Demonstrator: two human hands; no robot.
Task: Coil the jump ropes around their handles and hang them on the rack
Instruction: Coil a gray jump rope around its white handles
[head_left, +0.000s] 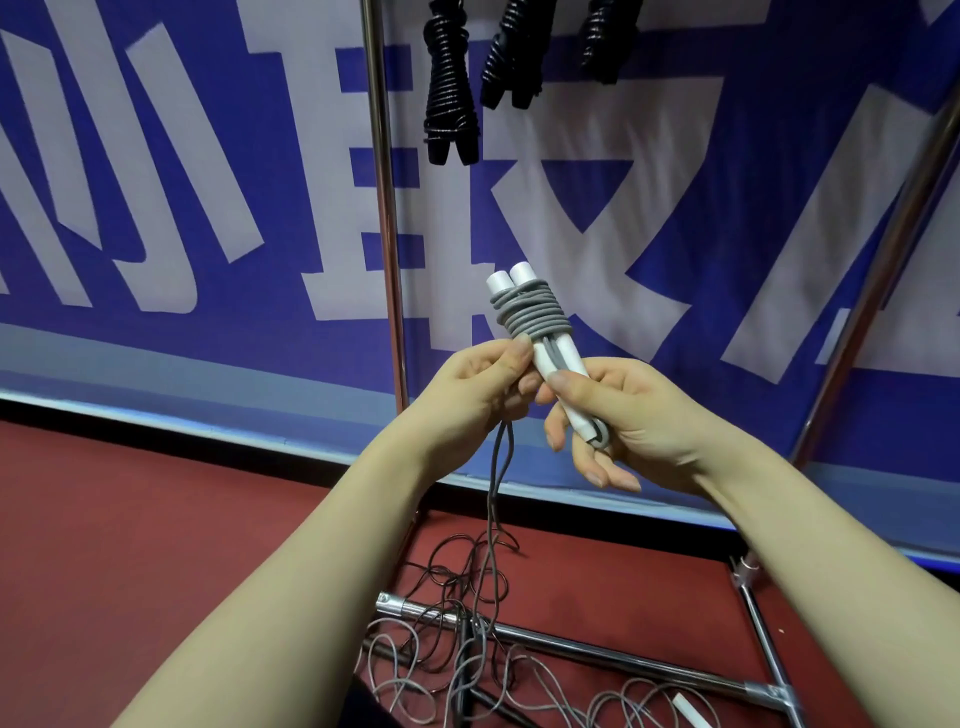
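Note:
Two white jump rope handles (511, 278) are held side by side in front of me, tilted up and to the left, with several turns of grey rope (532, 312) wound round their upper half. My right hand (623, 421) grips the lower ends of the handles. My left hand (488, 384) pinches the grey rope just below the coil; the loose rope hangs from it down to the floor. Three coiled black jump ropes (449, 88) hang from the chrome rack (382, 208) above.
A tangle of grey and dark ropes (467, 639) lies on the red floor over the rack's base bars (571, 644). Another white handle (688, 709) lies at the bottom right. A blue and white banner (182, 182) hangs behind the rack.

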